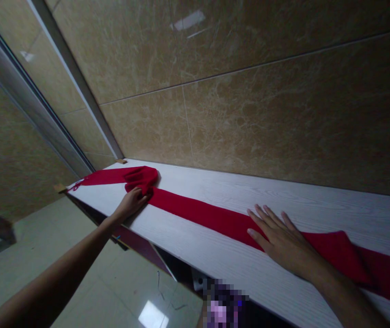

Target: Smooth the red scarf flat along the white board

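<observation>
A long red scarf (pixel 201 212) lies stretched along a white wood-grain table (pixel 236 189) set against a tiled wall. My left hand (pixel 131 204) reaches far out and grips the scarf at a bunched fold near its far end. My right hand (pixel 278 237) lies flat, fingers spread, pressing on the scarf closer to me. Past my right hand the scarf widens and runs off the frame's right edge. A thin fringe of the scarf reaches the table's far left corner.
The beige marble-tile wall (pixel 249 105) rises right behind the table. A metal door or window frame (pixel 61 105) stands at the left. Glossy floor tiles (pixel 78 269) lie below the table's front edge. A blurred purple patch (pixel 224 305) sits at the bottom.
</observation>
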`<state>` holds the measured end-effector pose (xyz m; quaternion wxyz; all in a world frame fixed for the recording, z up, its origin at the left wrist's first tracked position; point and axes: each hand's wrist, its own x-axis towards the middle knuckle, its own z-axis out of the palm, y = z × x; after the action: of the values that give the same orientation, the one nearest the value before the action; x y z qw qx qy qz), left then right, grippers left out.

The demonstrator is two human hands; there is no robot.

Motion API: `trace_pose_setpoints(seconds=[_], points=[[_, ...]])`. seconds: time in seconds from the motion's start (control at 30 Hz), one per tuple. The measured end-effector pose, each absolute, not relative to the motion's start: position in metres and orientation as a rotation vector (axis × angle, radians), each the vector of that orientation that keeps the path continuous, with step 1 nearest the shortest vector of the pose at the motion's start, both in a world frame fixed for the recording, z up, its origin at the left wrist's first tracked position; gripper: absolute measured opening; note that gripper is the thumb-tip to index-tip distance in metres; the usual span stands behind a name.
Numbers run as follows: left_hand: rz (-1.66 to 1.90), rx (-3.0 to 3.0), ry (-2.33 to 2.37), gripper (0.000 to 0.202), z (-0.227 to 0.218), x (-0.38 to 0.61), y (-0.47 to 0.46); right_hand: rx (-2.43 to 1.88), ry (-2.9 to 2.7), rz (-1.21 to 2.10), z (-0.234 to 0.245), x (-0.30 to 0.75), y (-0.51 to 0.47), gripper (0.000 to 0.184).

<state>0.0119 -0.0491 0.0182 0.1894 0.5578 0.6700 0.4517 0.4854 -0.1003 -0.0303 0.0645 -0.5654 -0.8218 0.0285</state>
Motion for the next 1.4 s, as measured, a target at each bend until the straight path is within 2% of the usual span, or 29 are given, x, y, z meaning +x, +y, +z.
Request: trace_pose_setpoints(seconds=[0.1,0.23,0.3,0.4,0.5,0.67,0.77,0.93,1.1,1.23,1.4], points=[[1.360,1.578,1.973,0.033,0.025,0.015,-0.052,-1.714,-2.479,0.084,-0.029,0.485,-0.100,0.071],[1.759,1.615,1.970,0.024,0.035,0.052,-0.059,-1.723,-2.476,0.117,-0.028,0.485,-0.101,0.071],[1.576,1.774,1.721,0.020,0.032,0.083,-0.060,-1.726,-2.481,0.123,-0.028,0.485,-0.101,0.072],[0.980,2.162,1.354,0.028,0.017,0.126,-0.058,-1.762,-2.496,0.109,-0.026,0.485,-0.102,0.073],[0.685,2.228,1.308,0.038,0.002,0.145,-0.055,-1.814,-2.502,0.094,-0.025,0.486,-0.105,0.074],[0.742,2.091,1.317,0.058,0.008,0.145,-0.057,-1.851,-2.491,0.109,-0.020,0.485,-0.108,0.074],[0.741,2.247,1.196,0.053,0.012,0.154,-0.064,-1.797,-2.471,0.058,-0.011,0.477,-0.108,0.073],[0.405,2.439,1.145,0.058,-0.003,0.172,-0.075,-1.534,-2.569,0.106,-0.006,0.451,-0.107,0.065],[-0.009,2.594,1.193,0.068,0.005,0.173,-0.069,-1.548,-2.637,0.228,-0.011,0.441,-0.107,0.065],[0.052,2.630,1.248,0.066,0.012,0.188,-0.063,-1.564,-2.580,0.221,-0.009,0.439,-0.105,0.066],[0.070,2.672,1.245,0.067,-0.006,0.203,-0.062,-1.547,-2.577,0.217,-0.008,0.431,-0.108,0.066]])
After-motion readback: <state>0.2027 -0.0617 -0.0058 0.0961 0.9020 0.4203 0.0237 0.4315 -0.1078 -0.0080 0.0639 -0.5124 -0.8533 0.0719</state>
